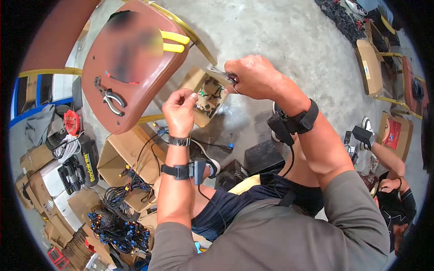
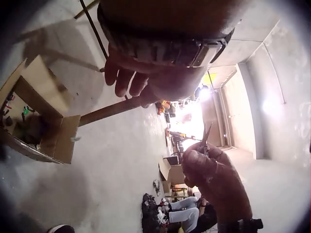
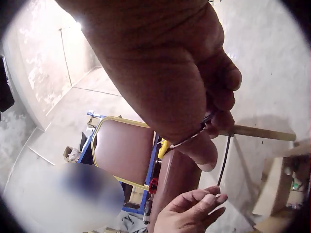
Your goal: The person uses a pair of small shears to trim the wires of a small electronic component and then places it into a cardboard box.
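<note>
My right hand [image 1: 255,77] grips small scissors [image 1: 224,73], their pointed metal blades reaching left past the fingers. In the right wrist view a thin curved handle loop [image 3: 188,139] shows at the thumb. My left hand [image 1: 180,110] is raised to the left of the scissors, apart from them. Its fingers are loosely bent with the thumb near the index finger, and no object shows between them. Below and between both hands stands an open cardboard box [image 1: 189,81] containing several small green and dark parts [image 1: 210,92].
A brown chair [image 1: 149,97] at the left bears pliers [image 1: 113,101] and a tool with yellow handles [image 1: 174,41]. Cartons [image 1: 120,147] and bundled black cables [image 1: 120,232] lie lower left. A black box [image 1: 263,158] stands near the feet. Another person [image 1: 393,189] sits at the right.
</note>
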